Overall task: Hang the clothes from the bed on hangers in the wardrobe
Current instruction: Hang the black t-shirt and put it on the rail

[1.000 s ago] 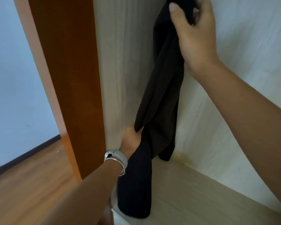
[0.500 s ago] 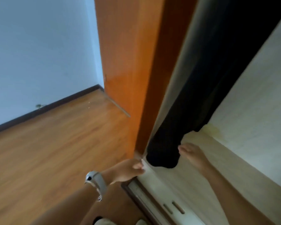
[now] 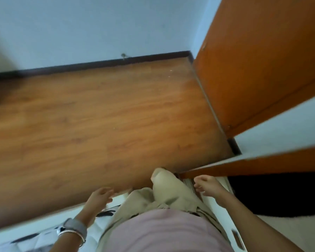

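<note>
The wristwatch [image 3: 75, 229] on the left wrist is too blurred to read. The left hand [image 3: 99, 196] hangs above the wooden floor [image 3: 98, 115], fingers relaxed and spread, holding nothing. The right hand [image 3: 208, 186], fingers loosely curled, is empty. The black garment [image 3: 280, 193] is just right of it, inside the wardrobe [image 3: 289, 231].

The person wears a pale pink top [image 3: 167, 233] and loose, creased beige trousers [image 3: 171, 193]. Behind the left hand [image 3: 100, 194], the wrist carries a broad grey watch strap [image 3: 75, 226] and, just nearer, a thin silver bangle [image 3: 69, 233]. Both forearms are bare.
</note>
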{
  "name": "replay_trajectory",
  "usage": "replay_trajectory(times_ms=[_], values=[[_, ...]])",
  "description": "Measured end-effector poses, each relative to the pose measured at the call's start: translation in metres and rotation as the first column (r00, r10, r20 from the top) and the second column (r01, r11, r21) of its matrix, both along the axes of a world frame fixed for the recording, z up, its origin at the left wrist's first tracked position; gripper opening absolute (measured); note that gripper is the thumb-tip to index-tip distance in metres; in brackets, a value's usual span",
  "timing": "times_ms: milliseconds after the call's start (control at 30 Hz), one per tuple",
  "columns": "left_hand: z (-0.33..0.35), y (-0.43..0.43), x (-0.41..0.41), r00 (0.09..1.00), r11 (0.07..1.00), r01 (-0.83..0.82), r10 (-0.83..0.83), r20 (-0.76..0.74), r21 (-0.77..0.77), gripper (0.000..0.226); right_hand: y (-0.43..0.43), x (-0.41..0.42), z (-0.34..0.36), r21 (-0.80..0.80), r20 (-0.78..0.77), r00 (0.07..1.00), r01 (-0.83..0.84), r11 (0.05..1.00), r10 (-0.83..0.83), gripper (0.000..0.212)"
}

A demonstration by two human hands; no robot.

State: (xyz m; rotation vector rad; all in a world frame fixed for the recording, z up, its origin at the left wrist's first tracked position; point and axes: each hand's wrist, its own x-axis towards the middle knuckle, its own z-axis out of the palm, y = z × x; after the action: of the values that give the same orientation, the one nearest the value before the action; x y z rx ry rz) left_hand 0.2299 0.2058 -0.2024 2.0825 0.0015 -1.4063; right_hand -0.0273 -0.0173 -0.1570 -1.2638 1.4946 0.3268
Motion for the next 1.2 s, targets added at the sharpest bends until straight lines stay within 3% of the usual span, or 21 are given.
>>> replay_trajectory(times_ms=[267, 467, 633, 800, 933, 1033, 1133, 1200], values=[[-0.020, -0.023, 0.031, 0.896, 0.911, -0.400, 0.412, -0.166, 0.100, 0.020, -0.105, 0.127, -0.024, 0.030, -0.046, 0.954, -0.294, 0.955, 0.295, 0.011], [-0.014, -0.083, 0.091, 0.692, 0.709, -0.694, 0.705, -0.156, 0.128, 0.029, -0.224, 0.232, -0.022, 0.019, -0.171, 0.804, -0.575, 0.818, 0.569, 0.027], [0.015, -0.110, 0.141, 0.489, 0.489, -0.872, 0.866, -0.099, -0.033, 0.022, -0.274, 0.352, -0.010, -0.001, -0.162, 0.670, -0.735, 0.679, 0.725, 0.018], [0.015, -0.078, 0.137, 0.263, 0.263, -0.964, 0.965, -0.005, 0.043, 0.028, -0.233, 0.474, -0.026, 0.074, -0.126, 0.410, -0.904, 0.421, 0.903, 0.016], [0.004, -0.050, 0.127, -0.021, -0.009, -0.981, 0.998, -0.059, 0.193, 0.031, -0.158, 0.582, -0.040, 0.059, -0.062, 0.216, -0.974, 0.220, 0.974, 0.017], [0.000, -0.024, 0.147, -0.165, -0.138, -0.960, 0.982, -0.092, 0.245, 0.022, -0.089, 0.666, -0.039, -0.039, 0.002, 0.180, -0.983, 0.180, 0.984, 0.015], [-0.008, 0.020, 0.184, -0.225, -0.201, -0.956, 0.970, -0.096, 0.214, 0.028, -0.024, 0.733, -0.031, -0.123, 0.056, 0.193, -0.972, 0.198, 0.980, 0.014], [-0.007, 0.052, 0.213, -0.264, -0.243, -0.953, 0.959, -0.099, 0.183, 0.027, 0.016, 0.763, -0.025, -0.133, 0.064, 0.151, -0.978, 0.159, 0.986, 0.014]])
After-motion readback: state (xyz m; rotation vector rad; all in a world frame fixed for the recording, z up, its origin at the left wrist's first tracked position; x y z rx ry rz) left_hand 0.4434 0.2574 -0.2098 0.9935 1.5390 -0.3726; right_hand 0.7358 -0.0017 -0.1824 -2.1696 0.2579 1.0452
